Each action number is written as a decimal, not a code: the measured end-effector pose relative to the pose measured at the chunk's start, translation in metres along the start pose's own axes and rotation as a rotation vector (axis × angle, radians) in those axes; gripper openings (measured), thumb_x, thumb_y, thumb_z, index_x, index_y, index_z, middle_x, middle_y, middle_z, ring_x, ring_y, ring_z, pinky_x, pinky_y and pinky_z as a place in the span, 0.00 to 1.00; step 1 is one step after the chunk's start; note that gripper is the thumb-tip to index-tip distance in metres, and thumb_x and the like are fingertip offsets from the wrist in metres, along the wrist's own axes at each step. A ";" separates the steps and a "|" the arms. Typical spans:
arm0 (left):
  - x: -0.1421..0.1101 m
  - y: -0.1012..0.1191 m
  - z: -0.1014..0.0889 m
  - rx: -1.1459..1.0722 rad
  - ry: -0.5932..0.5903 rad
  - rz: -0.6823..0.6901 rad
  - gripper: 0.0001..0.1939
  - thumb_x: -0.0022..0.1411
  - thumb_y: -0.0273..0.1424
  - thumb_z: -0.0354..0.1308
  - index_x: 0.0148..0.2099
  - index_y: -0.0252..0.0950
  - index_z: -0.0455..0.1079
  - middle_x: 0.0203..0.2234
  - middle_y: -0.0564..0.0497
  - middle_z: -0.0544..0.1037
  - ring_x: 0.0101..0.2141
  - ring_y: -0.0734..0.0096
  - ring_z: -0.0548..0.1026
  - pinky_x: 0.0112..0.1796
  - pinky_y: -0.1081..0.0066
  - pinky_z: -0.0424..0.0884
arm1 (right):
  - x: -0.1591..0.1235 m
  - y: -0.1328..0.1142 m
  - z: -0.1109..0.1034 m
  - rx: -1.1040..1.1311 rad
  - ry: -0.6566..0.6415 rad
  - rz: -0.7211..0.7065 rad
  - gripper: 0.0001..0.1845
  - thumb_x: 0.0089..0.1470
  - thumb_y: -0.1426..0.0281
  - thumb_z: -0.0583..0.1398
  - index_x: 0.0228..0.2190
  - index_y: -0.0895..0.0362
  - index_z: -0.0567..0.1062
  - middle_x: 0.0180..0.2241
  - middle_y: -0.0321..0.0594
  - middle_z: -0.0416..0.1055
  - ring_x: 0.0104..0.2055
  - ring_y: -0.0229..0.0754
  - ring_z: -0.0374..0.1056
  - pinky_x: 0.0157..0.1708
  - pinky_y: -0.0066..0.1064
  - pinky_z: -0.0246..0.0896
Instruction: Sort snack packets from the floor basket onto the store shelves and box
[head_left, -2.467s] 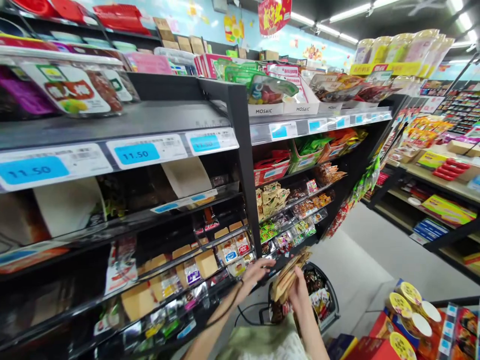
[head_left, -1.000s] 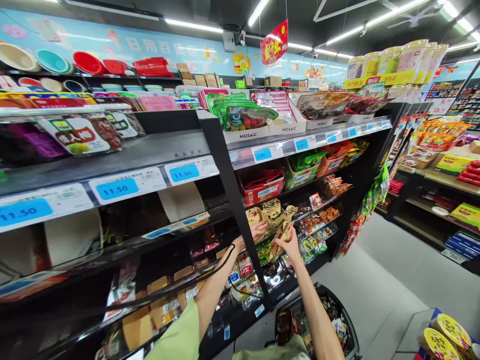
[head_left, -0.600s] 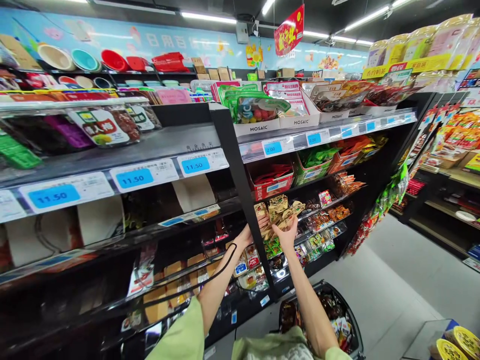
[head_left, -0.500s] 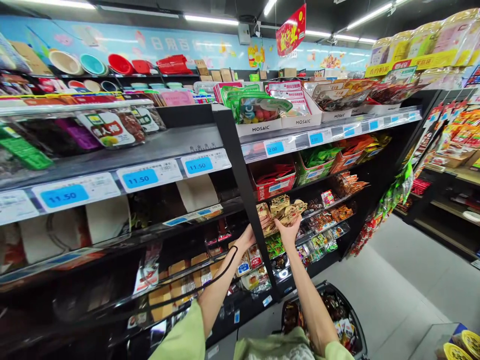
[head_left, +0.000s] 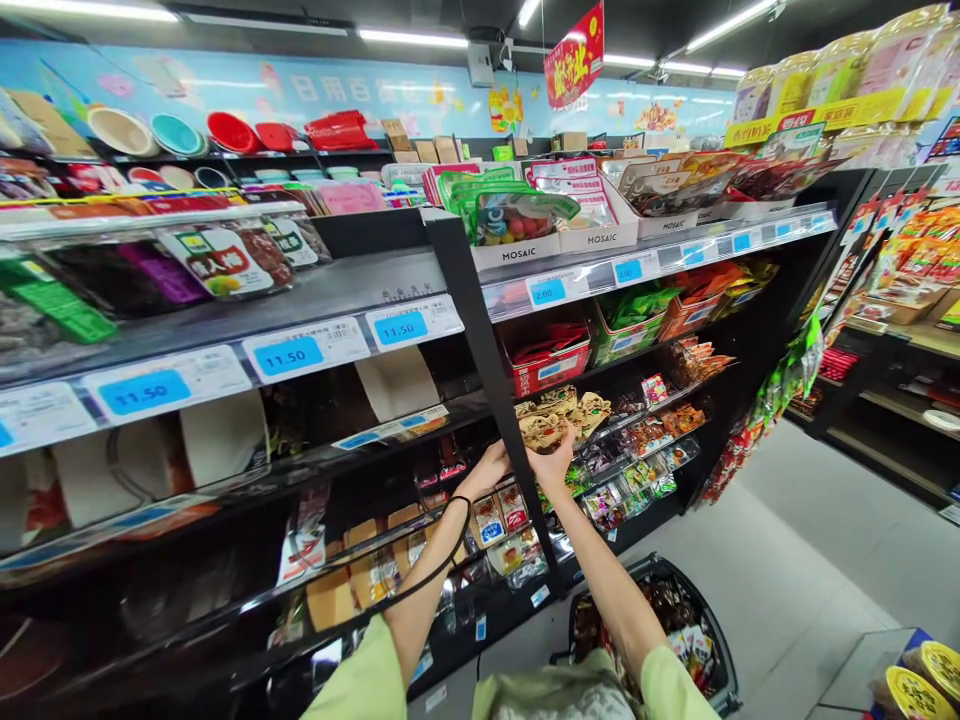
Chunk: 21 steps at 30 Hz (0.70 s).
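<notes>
Left hand (head_left: 491, 468) partly hidden, tubs (head_left: 912, 692) cut off

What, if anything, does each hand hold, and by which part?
The right hand touches the tan packets at their near edge; gripping cannot be told. The black post partly hides the left hand; cannot tell.

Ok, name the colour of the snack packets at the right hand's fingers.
The snack packets are tan with darker printed markings, best seen in the head view.

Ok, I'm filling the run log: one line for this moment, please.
left hand: partly behind shelf post; right hand: against tan packets; red box: above packets; basket: below, holding packaged goods
</notes>
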<state>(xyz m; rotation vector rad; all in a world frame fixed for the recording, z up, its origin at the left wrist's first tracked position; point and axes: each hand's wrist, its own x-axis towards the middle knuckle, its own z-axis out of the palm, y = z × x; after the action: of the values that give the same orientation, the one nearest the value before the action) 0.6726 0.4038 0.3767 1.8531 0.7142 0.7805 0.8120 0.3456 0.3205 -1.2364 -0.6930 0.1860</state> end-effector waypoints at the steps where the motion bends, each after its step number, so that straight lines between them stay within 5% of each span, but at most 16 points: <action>1: 0.001 0.004 -0.004 0.006 -0.020 0.022 0.12 0.54 0.34 0.68 0.40 0.35 0.79 0.41 0.44 0.85 0.48 0.50 0.80 0.56 0.56 0.74 | 0.001 0.003 0.000 -0.016 -0.012 -0.007 0.58 0.35 0.56 0.78 0.64 0.54 0.61 0.61 0.52 0.70 0.63 0.56 0.67 0.68 0.52 0.59; 7: 0.017 0.037 -0.008 -0.113 0.063 0.093 0.25 0.44 0.33 0.76 0.46 0.35 0.78 0.43 0.42 0.85 0.48 0.53 0.81 0.55 0.58 0.74 | 0.006 0.021 0.003 -0.112 -0.148 -0.090 0.47 0.45 0.54 0.73 0.61 0.59 0.65 0.60 0.53 0.70 0.63 0.57 0.65 0.68 0.50 0.57; 12: 0.028 0.040 0.001 -0.048 0.237 0.028 0.19 0.42 0.36 0.78 0.34 0.34 0.77 0.27 0.49 0.82 0.31 0.63 0.78 0.36 0.66 0.76 | 0.000 0.033 0.003 -0.043 -0.242 -0.184 0.42 0.54 0.56 0.69 0.65 0.56 0.64 0.62 0.52 0.68 0.66 0.57 0.65 0.70 0.53 0.57; 15: 0.025 0.034 0.002 0.004 0.243 0.015 0.16 0.45 0.38 0.76 0.24 0.34 0.73 0.19 0.52 0.77 0.24 0.69 0.73 0.28 0.70 0.71 | 0.001 0.033 -0.011 0.015 -0.384 -0.251 0.41 0.57 0.59 0.67 0.67 0.54 0.64 0.63 0.51 0.68 0.67 0.54 0.65 0.70 0.51 0.57; 21: 0.016 0.034 -0.001 0.141 0.316 0.040 0.16 0.50 0.35 0.70 0.19 0.35 0.70 0.14 0.53 0.72 0.26 0.63 0.75 0.26 0.71 0.68 | 0.042 0.018 -0.055 -0.053 -0.653 -0.234 0.47 0.40 0.58 0.78 0.61 0.52 0.74 0.59 0.47 0.76 0.62 0.56 0.73 0.65 0.49 0.65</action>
<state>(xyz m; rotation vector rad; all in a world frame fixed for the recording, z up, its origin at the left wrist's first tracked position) 0.6859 0.4040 0.4118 1.8948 0.9548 1.0876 0.8805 0.3283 0.3111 -1.1317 -1.4060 0.3859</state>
